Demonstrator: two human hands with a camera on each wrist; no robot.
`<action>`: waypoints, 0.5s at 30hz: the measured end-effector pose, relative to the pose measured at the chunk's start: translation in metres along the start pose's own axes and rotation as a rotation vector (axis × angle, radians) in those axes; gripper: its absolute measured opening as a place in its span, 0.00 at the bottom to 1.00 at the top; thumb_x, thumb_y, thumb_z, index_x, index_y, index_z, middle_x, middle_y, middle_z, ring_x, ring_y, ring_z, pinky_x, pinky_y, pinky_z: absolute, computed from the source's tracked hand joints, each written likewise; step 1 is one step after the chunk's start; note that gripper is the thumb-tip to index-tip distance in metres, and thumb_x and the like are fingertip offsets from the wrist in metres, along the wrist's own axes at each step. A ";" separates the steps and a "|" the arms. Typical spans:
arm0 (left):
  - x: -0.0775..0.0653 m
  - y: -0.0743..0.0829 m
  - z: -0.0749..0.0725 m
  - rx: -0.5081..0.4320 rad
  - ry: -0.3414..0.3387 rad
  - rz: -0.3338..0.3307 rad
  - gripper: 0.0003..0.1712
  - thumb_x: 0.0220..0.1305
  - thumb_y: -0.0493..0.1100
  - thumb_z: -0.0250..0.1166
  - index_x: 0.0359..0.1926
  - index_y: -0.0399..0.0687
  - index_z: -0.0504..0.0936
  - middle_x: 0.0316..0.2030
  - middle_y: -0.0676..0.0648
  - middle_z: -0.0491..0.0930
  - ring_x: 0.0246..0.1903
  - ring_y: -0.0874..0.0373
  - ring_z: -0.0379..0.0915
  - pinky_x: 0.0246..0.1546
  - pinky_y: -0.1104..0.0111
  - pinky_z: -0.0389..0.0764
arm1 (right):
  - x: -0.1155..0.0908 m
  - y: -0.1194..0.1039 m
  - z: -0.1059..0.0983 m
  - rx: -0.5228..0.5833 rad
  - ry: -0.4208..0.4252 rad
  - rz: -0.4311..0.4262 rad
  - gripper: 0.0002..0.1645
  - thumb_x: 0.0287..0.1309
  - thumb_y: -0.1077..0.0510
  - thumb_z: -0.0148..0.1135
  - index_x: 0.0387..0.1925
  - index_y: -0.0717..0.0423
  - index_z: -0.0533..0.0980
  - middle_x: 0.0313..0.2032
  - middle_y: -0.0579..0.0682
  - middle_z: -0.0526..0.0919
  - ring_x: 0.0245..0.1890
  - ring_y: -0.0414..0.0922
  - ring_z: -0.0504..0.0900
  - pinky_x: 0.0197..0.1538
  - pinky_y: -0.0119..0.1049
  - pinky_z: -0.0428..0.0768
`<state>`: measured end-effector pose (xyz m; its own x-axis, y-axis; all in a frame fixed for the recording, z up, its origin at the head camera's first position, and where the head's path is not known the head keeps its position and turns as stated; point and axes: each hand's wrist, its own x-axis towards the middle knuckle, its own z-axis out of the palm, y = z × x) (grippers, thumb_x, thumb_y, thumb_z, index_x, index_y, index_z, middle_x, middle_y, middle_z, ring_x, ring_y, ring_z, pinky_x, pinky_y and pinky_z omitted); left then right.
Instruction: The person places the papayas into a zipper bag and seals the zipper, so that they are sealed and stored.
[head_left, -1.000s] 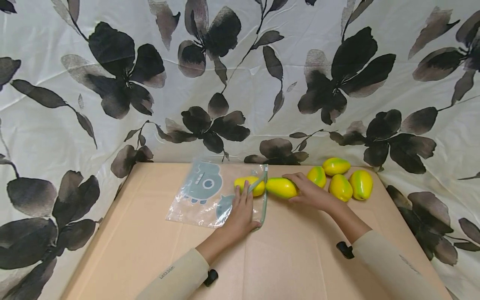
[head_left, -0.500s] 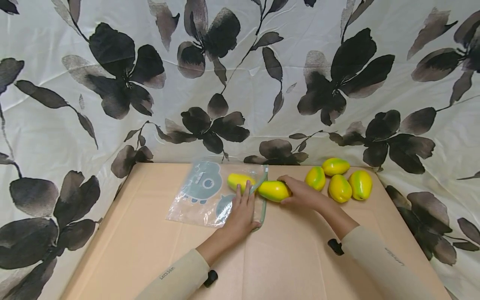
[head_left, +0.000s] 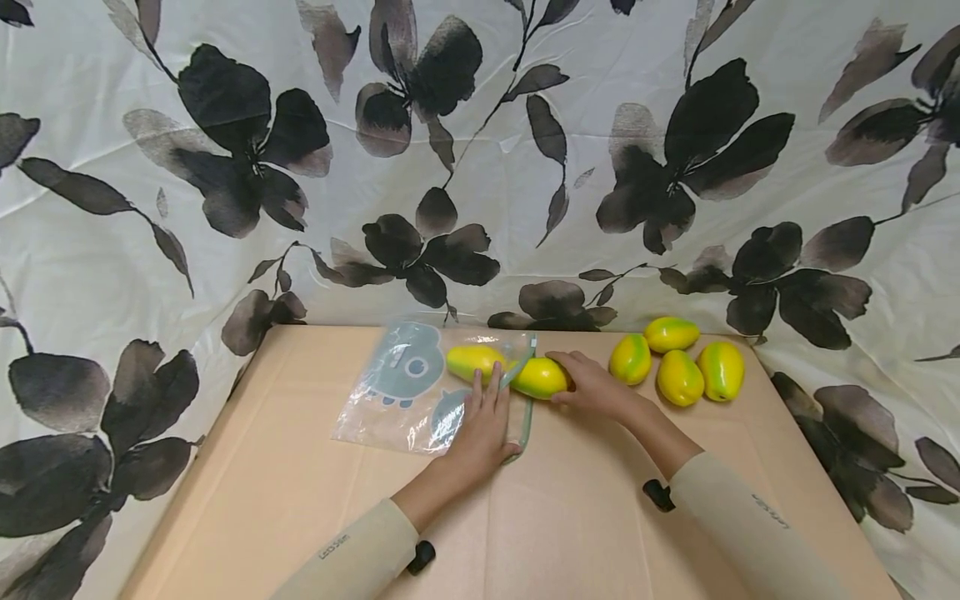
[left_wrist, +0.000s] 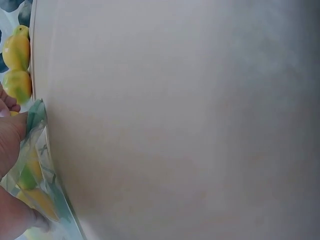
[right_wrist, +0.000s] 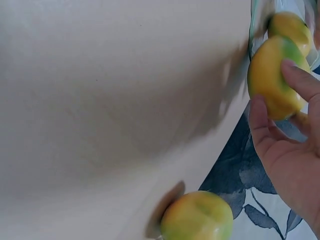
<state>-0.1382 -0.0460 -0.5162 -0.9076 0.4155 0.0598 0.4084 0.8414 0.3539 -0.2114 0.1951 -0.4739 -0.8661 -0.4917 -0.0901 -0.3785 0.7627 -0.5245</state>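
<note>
A clear zip bag (head_left: 390, 417) with blue-grey cartoon prints lies flat at the back of the board, its green-edged mouth facing right. My left hand (head_left: 468, 433) holds the bag at that mouth, the upper edge raised by the fingertips. Inside, one yellow-green mango (head_left: 471, 362) shows through the plastic. From the right, my right hand (head_left: 600, 387) grips a second mango (head_left: 542, 378), whose front end is in the mouth, against the first one. The right wrist view shows thumb and fingers around this mango (right_wrist: 272, 75).
Several more mangoes (head_left: 681, 377) sit in a cluster right of my right hand, close to its forearm. The tan cardboard surface (head_left: 570, 517) ends at a back edge. Beyond it hangs a floral cloth (head_left: 510, 233).
My right hand has moved left, bringing its mango from outside the bag's mouth into it. The mango inside has slid further left. My left hand has stayed in place.
</note>
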 end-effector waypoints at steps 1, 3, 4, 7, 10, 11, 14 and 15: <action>0.000 0.000 0.000 -0.001 0.002 -0.001 0.68 0.54 0.56 0.79 0.81 0.35 0.47 0.83 0.39 0.26 0.80 0.31 0.27 0.71 0.35 0.60 | 0.000 0.001 0.000 -0.004 -0.003 -0.004 0.46 0.62 0.54 0.73 0.76 0.60 0.62 0.65 0.65 0.74 0.63 0.58 0.75 0.69 0.58 0.74; 0.000 0.000 0.000 -0.001 0.008 -0.002 0.68 0.54 0.56 0.79 0.81 0.35 0.47 0.83 0.39 0.26 0.80 0.31 0.27 0.71 0.35 0.61 | 0.001 0.001 0.000 -0.005 -0.012 -0.009 0.46 0.62 0.56 0.71 0.77 0.60 0.61 0.64 0.65 0.74 0.62 0.57 0.75 0.68 0.57 0.75; 0.000 0.000 0.000 -0.004 0.011 -0.003 0.68 0.54 0.56 0.79 0.81 0.35 0.47 0.83 0.39 0.27 0.80 0.31 0.27 0.71 0.35 0.61 | 0.001 0.002 0.000 -0.006 -0.017 -0.012 0.46 0.62 0.57 0.70 0.77 0.60 0.61 0.64 0.65 0.74 0.61 0.57 0.75 0.67 0.57 0.76; 0.001 -0.001 0.001 -0.002 0.014 -0.001 0.68 0.53 0.56 0.80 0.81 0.36 0.47 0.83 0.39 0.27 0.80 0.31 0.27 0.71 0.35 0.61 | 0.004 0.001 0.001 0.010 -0.032 -0.010 0.46 0.63 0.58 0.69 0.78 0.62 0.59 0.63 0.64 0.74 0.57 0.53 0.76 0.65 0.53 0.78; 0.001 -0.001 0.002 0.006 0.018 0.003 0.69 0.52 0.57 0.80 0.81 0.35 0.46 0.83 0.39 0.27 0.80 0.31 0.27 0.71 0.35 0.61 | 0.008 0.000 0.003 0.061 -0.025 -0.002 0.43 0.64 0.59 0.70 0.74 0.64 0.61 0.62 0.63 0.77 0.51 0.50 0.79 0.60 0.48 0.82; 0.001 -0.001 0.002 0.013 0.020 0.005 0.70 0.52 0.57 0.80 0.81 0.35 0.46 0.83 0.39 0.28 0.80 0.31 0.27 0.71 0.35 0.62 | 0.010 -0.001 0.004 0.080 -0.018 0.003 0.42 0.63 0.59 0.71 0.72 0.64 0.62 0.61 0.63 0.77 0.49 0.49 0.80 0.58 0.47 0.83; 0.001 -0.002 0.002 0.039 0.029 0.016 0.70 0.52 0.58 0.80 0.81 0.34 0.46 0.83 0.37 0.30 0.80 0.31 0.29 0.70 0.35 0.62 | 0.016 -0.005 0.008 0.131 0.017 0.007 0.36 0.62 0.61 0.72 0.66 0.66 0.65 0.57 0.64 0.78 0.44 0.50 0.82 0.53 0.44 0.85; 0.001 -0.003 0.002 0.046 0.029 0.018 0.70 0.52 0.59 0.80 0.81 0.34 0.46 0.83 0.36 0.30 0.80 0.31 0.29 0.70 0.35 0.62 | 0.017 -0.006 0.010 0.135 0.033 0.009 0.35 0.61 0.62 0.73 0.64 0.66 0.67 0.56 0.64 0.78 0.44 0.51 0.83 0.52 0.44 0.86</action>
<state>-0.1398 -0.0474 -0.5189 -0.9021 0.4213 0.0932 0.4285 0.8491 0.3088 -0.2207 0.1778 -0.4805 -0.8802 -0.4696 -0.0689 -0.3251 0.7023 -0.6333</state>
